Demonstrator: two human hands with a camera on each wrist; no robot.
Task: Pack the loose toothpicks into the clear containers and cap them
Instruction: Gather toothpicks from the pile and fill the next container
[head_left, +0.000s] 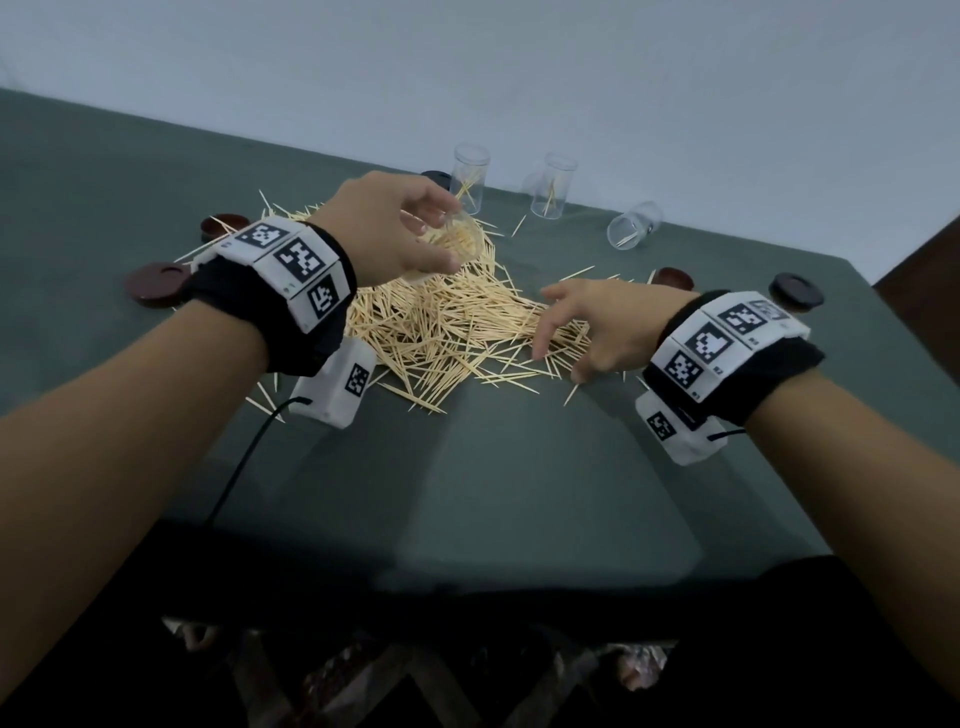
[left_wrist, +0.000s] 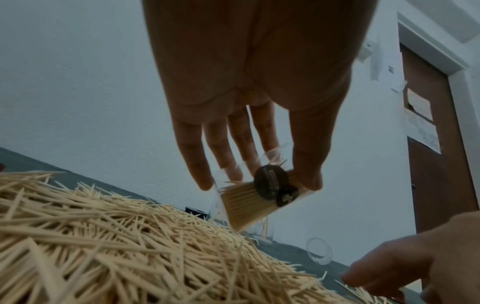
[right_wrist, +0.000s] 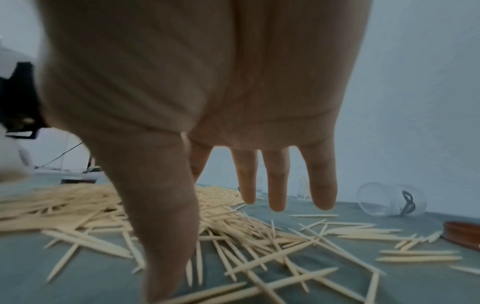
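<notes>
Head view, left hand (head_left: 395, 228) grip pinching toothpick-filled container (head_left: 457, 240) above pile (head_left: 447, 332); right hand (head_left: 597, 327) released

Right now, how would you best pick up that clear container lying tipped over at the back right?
Probably by its round side wall, from above. The tipped container lies on its side on the table, mouth towards the toothpick pile, so thumb and fingers can straddle the curved wall. The right hand is nearer.
</notes>
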